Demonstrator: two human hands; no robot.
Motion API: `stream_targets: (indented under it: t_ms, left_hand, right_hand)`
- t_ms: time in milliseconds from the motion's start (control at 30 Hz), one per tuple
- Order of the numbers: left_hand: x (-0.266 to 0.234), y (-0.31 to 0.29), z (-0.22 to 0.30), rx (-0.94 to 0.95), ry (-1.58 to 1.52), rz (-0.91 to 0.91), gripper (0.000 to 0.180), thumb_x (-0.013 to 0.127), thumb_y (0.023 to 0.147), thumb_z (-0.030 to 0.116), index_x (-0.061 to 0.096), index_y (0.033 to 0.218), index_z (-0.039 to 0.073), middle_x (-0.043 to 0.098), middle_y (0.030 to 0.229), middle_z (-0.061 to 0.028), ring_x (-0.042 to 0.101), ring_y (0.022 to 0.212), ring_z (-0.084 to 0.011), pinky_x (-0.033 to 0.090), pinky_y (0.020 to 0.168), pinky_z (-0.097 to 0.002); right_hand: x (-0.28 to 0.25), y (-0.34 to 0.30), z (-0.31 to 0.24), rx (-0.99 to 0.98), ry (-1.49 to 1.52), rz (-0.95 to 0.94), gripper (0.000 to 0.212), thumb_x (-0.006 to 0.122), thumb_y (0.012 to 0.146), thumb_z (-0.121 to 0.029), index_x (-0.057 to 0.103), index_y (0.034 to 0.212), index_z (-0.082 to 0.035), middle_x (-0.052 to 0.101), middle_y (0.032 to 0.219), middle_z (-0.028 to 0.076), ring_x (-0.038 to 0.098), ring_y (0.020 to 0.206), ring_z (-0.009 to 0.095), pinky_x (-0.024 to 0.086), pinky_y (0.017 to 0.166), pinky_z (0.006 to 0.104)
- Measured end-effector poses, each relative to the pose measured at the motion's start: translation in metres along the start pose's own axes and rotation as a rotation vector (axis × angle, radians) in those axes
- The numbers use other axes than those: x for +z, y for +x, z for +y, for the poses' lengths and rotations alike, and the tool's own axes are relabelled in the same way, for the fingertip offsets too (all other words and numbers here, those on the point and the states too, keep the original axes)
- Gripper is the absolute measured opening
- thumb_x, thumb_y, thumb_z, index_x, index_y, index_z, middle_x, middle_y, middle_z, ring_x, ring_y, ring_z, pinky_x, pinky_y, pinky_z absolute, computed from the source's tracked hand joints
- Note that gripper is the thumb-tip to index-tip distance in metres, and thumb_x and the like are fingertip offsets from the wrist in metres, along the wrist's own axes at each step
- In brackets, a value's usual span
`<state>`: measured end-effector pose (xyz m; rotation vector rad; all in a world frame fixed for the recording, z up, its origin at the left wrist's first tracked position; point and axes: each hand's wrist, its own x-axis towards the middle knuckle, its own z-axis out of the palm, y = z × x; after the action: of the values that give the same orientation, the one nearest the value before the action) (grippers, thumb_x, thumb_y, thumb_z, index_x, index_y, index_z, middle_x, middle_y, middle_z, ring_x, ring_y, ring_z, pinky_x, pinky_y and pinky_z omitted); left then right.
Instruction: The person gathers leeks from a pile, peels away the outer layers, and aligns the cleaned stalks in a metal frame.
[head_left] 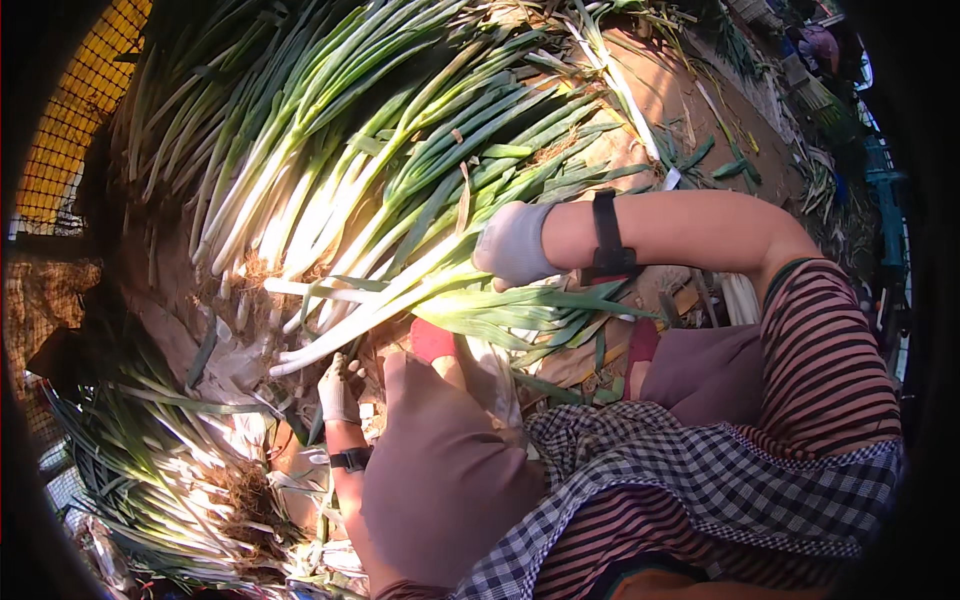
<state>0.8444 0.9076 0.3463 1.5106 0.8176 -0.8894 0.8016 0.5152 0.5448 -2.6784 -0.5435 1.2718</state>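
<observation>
My right hand (513,246), in a pale grey glove, is closed around the leafy part of a long green onion (345,340). Its thick white stem slants down to the left, the root end lying just above my other hand. My left hand (340,388), in a light glove with soiled fingertips, sits low beside that root end. Its fingers are curled, and what they hold, if anything, is too small to make out. Just beyond both hands spreads a large heap of green onions (300,190), white ends toward me, green leaves pointing up and right.
A second pile of green onions (170,470) with brown roots lies at lower left. Loose leaves and peelings litter the brown ground (690,120). My knee (440,470) is bent between my arms. Yellow netting (75,110) edges the far left; more greens (820,100) lie at upper right.
</observation>
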Motion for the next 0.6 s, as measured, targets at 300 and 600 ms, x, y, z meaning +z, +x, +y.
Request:
stream_targets:
  t_ms: [300,600]
  left_hand:
    - [0.032,0.036,0.022,-0.102,-0.706,-0.171,0.042,0.057,0.096,0.036,0.055,0.127,0.008,0.061,0.126,-0.0118,0.060,0.109,-0.0241,0.049,0.090,-0.0397]
    - [0.036,-0.088,0.106,0.476,-0.961,-0.563,0.034,0.058,0.096,0.038,0.054,0.111,0.007,0.058,0.097,-0.0093,0.056,0.101,-0.0274,0.041,0.100,-0.0506]
  right_hand:
    - [0.092,0.208,-0.035,0.213,0.123,0.243,0.041,0.071,0.080,-0.023,0.063,0.117,-0.006,0.071,0.106,0.011,0.070,0.095,0.027,0.056,0.074,0.0390]
    - [0.037,0.069,-0.074,0.018,0.448,0.511,0.044,0.070,0.075,-0.028,0.054,0.104,0.001,0.066,0.084,0.021,0.067,0.077,0.037,0.053,0.068,0.0442]
